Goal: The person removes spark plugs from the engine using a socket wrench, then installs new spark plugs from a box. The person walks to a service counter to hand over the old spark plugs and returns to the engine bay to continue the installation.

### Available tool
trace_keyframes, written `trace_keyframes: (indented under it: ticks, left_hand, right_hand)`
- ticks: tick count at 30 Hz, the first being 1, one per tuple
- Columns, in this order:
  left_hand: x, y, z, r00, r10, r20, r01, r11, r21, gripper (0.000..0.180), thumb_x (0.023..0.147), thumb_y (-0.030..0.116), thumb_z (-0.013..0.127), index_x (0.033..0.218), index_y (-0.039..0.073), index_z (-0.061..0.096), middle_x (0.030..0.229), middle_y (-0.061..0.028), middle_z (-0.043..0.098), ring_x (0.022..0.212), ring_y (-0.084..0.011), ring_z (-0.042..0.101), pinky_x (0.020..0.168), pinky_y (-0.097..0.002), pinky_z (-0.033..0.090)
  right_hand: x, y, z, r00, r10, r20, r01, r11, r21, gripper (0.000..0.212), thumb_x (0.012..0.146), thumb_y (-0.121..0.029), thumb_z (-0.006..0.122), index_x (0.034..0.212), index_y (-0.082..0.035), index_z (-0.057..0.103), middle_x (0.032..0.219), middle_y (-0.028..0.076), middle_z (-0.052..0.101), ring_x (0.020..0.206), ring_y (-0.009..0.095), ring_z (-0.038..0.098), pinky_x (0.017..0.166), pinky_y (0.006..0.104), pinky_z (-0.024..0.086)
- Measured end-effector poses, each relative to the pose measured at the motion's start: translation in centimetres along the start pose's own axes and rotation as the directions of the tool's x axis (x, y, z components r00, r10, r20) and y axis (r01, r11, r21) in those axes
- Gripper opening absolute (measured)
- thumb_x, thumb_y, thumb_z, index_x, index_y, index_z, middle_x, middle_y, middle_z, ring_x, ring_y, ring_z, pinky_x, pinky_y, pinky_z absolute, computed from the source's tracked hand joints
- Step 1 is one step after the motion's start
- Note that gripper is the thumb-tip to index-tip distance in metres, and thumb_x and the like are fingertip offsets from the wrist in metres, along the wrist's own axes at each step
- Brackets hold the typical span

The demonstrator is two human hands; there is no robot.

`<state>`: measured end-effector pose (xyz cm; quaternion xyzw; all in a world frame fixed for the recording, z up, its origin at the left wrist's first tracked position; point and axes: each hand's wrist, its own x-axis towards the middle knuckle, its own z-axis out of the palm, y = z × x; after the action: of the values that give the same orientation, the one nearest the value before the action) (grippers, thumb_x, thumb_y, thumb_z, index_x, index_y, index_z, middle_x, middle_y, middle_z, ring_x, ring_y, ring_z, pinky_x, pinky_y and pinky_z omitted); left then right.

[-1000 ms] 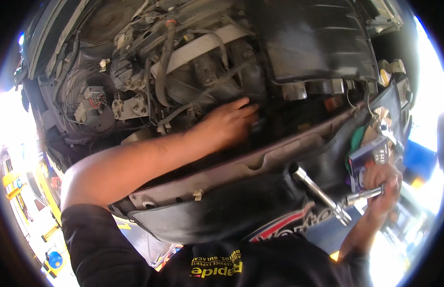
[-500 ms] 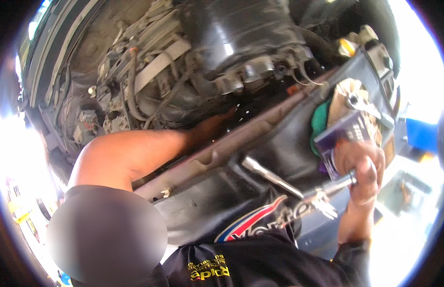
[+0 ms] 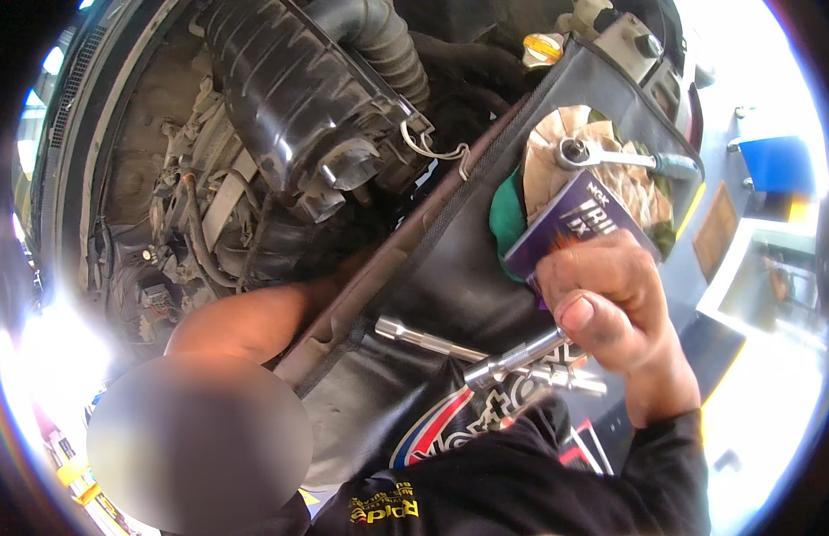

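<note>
My right hand (image 3: 602, 299) is closed round a chrome socket extension (image 3: 520, 357), its thick end pointing down and left. A second chrome bar with a socket end (image 3: 423, 338) lies behind it on the black fender cover (image 3: 450, 286). Just above my knuckles rests a purple box (image 3: 566, 219), leaning against a tan cloth bundle (image 3: 548, 138). Across that bundle lies a ratchet (image 3: 620, 158). My left forearm (image 3: 254, 317) reaches into the engine bay, where the hand disappears in shadow below the front edge.
A ribbed black housing with an open duct (image 3: 352, 165) and a wire clip (image 3: 432, 152) stands above the dark gap. Hoses and cables (image 3: 200, 237) run at the left. A yellow cap (image 3: 542, 49) is at the far right. Green cloth (image 3: 505, 219) shows under the box.
The whole view has shifted, so the engine parts and cover appear further left. My right hand still grips the extension, now seen more sharply. Less of my left forearm shows.
</note>
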<state>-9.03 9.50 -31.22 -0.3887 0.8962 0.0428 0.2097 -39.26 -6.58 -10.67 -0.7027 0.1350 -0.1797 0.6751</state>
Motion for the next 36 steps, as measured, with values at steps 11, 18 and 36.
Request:
trace_keyframes:
  ticks: [11, 18, 36]
  left_hand:
    - [-4.1, -1.0, -1.0, 0.985, -0.134, 0.113, 0.173, 0.847, -0.503, 0.041, 0.091, 0.02, 0.061, 0.128, 0.005, 0.062, 0.138, -0.0162, 0.056, 0.131, -0.0327, 0.051, 0.111, -0.0416, 0.041]
    - [-12.4, -4.7, -29.8, 0.821, -0.45, 0.353, 0.558, 0.764, -0.324, 0.026, 0.097, 0.024, 0.06, 0.096, 0.001, 0.072, 0.099, -0.0122, 0.07, 0.093, -0.0321, 0.064, 0.09, -0.0454, 0.049]
    - [16.3, -5.2, -32.0, 0.904, -0.388, -0.179, 0.349, 0.912, -0.214, 0.034, 0.098, 0.028, 0.059, 0.131, 0.029, 0.067, 0.128, -0.0049, 0.059, 0.126, -0.0274, 0.053, 0.104, -0.053, 0.041]
  right_hand:
    - [0.0, 0.1, -0.1, 0.996, -0.079, 0.031, 0.081, 0.994, -0.074, 0.042, 0.1, -0.026, 0.06, 0.068, -0.002, 0.05, 0.061, 0.012, 0.043, 0.054, 0.03, 0.047, 0.054, 0.0419, 0.035]
    - [0.1, -0.3, 0.5, 0.996, -0.086, -0.005, 0.084, 0.981, -0.176, 0.04, 0.102, -0.028, 0.061, 0.075, -0.002, 0.049, 0.061, 0.014, 0.044, 0.059, 0.035, 0.051, 0.056, 0.0425, 0.039]
    - [-3.6, 0.3, 2.8, 0.937, -0.346, 0.038, 0.209, 0.471, -0.857, 0.018, 0.084, -0.023, 0.069, 0.093, -0.008, 0.067, 0.101, 0.004, 0.062, 0.099, 0.024, 0.056, 0.083, 0.0376, 0.049]
